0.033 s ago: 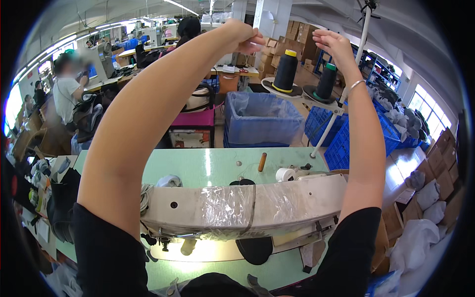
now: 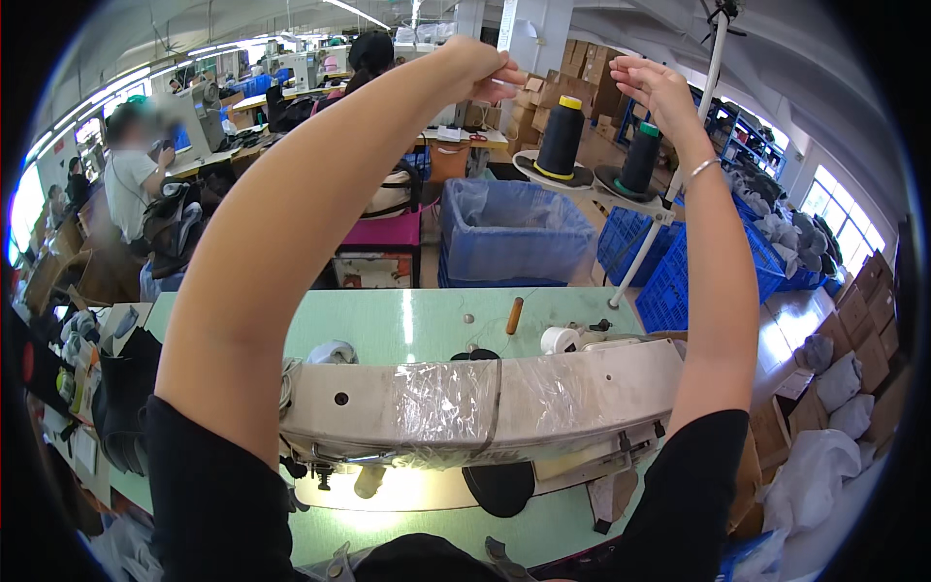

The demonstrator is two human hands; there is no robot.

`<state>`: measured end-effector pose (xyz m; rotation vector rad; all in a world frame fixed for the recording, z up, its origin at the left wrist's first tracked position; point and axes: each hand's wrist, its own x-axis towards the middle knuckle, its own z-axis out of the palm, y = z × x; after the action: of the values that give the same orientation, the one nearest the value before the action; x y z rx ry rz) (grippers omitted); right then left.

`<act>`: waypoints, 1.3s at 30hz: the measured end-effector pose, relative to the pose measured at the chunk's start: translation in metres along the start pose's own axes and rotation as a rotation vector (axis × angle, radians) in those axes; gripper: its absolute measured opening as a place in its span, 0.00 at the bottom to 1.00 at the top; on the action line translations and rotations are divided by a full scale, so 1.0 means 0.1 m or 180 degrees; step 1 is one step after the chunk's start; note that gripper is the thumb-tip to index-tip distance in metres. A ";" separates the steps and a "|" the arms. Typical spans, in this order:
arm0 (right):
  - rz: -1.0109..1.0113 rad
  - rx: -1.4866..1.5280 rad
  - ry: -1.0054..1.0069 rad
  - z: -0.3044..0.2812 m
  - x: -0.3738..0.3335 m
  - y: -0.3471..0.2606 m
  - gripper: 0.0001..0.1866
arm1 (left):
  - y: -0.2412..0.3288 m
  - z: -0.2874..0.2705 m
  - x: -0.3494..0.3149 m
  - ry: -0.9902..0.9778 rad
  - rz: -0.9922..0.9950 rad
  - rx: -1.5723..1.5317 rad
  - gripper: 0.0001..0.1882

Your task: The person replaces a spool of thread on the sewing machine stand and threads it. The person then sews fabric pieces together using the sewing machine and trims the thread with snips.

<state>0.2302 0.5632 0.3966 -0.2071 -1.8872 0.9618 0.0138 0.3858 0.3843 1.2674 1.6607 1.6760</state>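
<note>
Tall cone of black thread with a yellow top (image 2: 560, 141) sits on a round, pale plate (image 2: 525, 165), past the back of the flat green bench (image 2: 378, 315). Close by is a shorter black thread cone with a green top (image 2: 641, 162). The left hand (image 2: 482, 73) is up high with its fingers bent and close together. The right hand (image 2: 661, 94) is up too, fingers bent, tips near each other. I can't tell if they pinch a thread, because thread may be too thin to see. If the right wrist dips, it could knock a cone over. A hard tug could snap thread, and a loose bit could catch on the shiny silver bracelet (image 2: 704, 167) or the white metal pole (image 2: 635, 267).
</note>
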 end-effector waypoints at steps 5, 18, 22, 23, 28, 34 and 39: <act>0.0155 0.0405 -0.0931 0.21 -0.31 -0.47 0.18 | 0.04 0.22 0.07 -0.0256 0.0202 0.0028 0.17; 0.0100 0.0629 -0.1162 0.62 -0.40 -0.59 0.22 | 0.17 0.29 -0.19 -0.0746 0.0205 -0.1276 0.18; -0.0064 0.0560 -0.1156 0.66 -0.48 -0.58 0.23 | 0.17 0.17 -0.23 -0.0644 0.0201 -0.0998 0.16; -0.0016 0.0569 -0.1034 0.66 -0.49 -0.58 0.23 | 0.17 0.12 -0.24 -0.0874 0.0325 -0.0873 0.16; -0.0031 0.0679 -0.0937 0.64 -0.52 -0.59 0.23 | 0.17 -0.14 -0.21 -0.1574 0.0715 -0.0309 0.16; -0.0082 0.0706 -0.0735 0.59 -0.56 -0.67 0.22 | 0.32 -0.38 -0.11 -0.1811 0.0087 0.0264 0.13; 0.0047 0.0528 -0.0585 0.47 -0.66 -0.77 0.25 | 0.43 -0.49 -0.26 -0.1543 0.0056 0.1185 0.17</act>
<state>0.2444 0.4527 0.3948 -0.0347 -1.9614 1.1750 -0.0029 0.3311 0.4254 1.7001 1.6905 0.9745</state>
